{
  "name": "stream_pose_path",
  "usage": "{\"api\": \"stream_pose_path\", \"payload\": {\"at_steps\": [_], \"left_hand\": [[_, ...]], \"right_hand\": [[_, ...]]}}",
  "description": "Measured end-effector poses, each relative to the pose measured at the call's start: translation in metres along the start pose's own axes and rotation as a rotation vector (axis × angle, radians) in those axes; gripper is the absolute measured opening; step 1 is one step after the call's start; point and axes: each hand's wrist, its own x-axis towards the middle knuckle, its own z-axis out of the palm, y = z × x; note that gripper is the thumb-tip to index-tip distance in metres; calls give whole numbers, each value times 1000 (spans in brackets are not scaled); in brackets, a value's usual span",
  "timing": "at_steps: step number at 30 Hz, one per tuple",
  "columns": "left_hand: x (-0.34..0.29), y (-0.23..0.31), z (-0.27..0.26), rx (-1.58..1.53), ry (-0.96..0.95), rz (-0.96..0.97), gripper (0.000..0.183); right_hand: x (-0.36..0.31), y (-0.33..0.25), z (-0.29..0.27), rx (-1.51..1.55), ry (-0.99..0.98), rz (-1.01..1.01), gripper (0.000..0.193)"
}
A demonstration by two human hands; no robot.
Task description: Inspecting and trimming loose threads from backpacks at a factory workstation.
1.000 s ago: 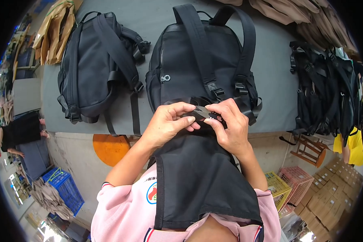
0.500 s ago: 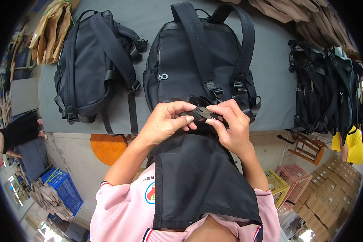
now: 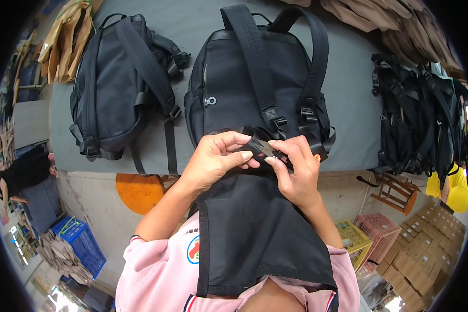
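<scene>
Just past the near edge of the table, my two hands meet over a black strap. My left hand (image 3: 219, 156) pinches the black strap (image 3: 254, 136) between thumb and fingers. Closed around small thread snips (image 3: 266, 147) is my right hand (image 3: 298, 167); their grey blades lie against the strap, and the handle is mostly hidden by the fingers. A small orange bit shows at the right hand's outer side. Directly beyond the hands lies a large black backpack (image 3: 234, 73), its shoulder straps up and buckles toward me.
A smaller black backpack (image 3: 114, 88) lies left on the grey table (image 3: 348, 119). Black bags (image 3: 416, 109) hang over its right end, with brown fabric pieces (image 3: 369, 13) at the far right. Below are an orange stool (image 3: 139, 192), a blue crate (image 3: 80, 247) and stacked cartons (image 3: 426, 249).
My right hand has turned slightly and shifted a little down, tilting the snips more steeply. My left hand stays nearly in place on the strap.
</scene>
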Motion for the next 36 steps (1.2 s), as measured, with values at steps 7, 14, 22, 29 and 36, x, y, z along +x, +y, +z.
{"api": "stream_pose_path", "payload": {"at_steps": [7,14,22,29,36], "left_hand": [[1,3,2,-21,-9,43,24],[1,0,4,36,-11,54,24],[0,3,7,-2,-17,51,22],[3,0,5,47,-36,62,25],[7,9,5,59,-77,103,30]], "right_hand": [[-3,0,7,118,25,100,26],[-4,1,10,28,78,26,25],[-5,2,5,125,83,100,23],[1,3,9,120,65,97,21],[1,-3,2,468,-32,288,43]]}}
